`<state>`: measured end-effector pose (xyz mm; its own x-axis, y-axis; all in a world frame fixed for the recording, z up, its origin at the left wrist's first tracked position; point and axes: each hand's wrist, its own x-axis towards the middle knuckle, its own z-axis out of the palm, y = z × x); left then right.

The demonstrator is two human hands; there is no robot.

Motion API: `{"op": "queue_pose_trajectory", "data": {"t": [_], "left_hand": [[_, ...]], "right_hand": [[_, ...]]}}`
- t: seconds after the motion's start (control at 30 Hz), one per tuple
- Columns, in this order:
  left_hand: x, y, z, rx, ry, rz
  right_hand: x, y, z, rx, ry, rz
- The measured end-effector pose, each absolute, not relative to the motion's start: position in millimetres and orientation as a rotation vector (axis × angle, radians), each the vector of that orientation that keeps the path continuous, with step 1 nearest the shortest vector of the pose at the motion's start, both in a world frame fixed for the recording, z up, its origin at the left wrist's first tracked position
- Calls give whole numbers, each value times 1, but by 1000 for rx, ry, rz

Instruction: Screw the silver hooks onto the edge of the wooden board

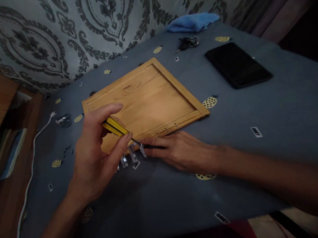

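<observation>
A yellow-and-black screwdriver [115,126] is gripped in my left hand [90,157], its shaft slanting down to the right. The tip meets a row of shiny metal hooks [133,154] along the near edge of a framed wooden board [144,94]. My right hand [185,149] lies at that same edge, fingertips closed against the rightmost hook. Something dark and narrow shows between its fingers; whether it is an object or a shadow is unclear. Several small dark holes run along the board's edge, right of the hooks. My left fingers hide part of the row.
A black tablet [239,64] lies to the right, with keys [187,43] and a blue cloth [193,22] farther back. On the left are small screws [67,150], a metal ring-like item [63,120], a white cable [32,159] and a wooden shelf [17,185].
</observation>
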<state>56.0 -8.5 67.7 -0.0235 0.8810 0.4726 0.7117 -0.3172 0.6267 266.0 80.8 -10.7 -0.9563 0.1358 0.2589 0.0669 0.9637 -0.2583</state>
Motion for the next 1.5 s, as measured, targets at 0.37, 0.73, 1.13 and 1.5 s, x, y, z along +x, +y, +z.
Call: {"op": "queue_pose_trajectory", "data": {"t": [0.37, 0.73, 1.13, 1.5], "left_hand": [[54, -7, 63, 2040, 1727, 1276], [53, -10, 63, 2061, 1716, 1225], [52, -12, 65, 2106, 1717, 1131], [51, -12, 66, 2149, 1751, 1103]], "right_hand": [[265, 80, -12, -129, -2801, 366], [265, 78, -10, -139, -2818, 295], [267, 80, -11, -111, -2817, 344], [266, 80, -10, -111, -2803, 425]]}}
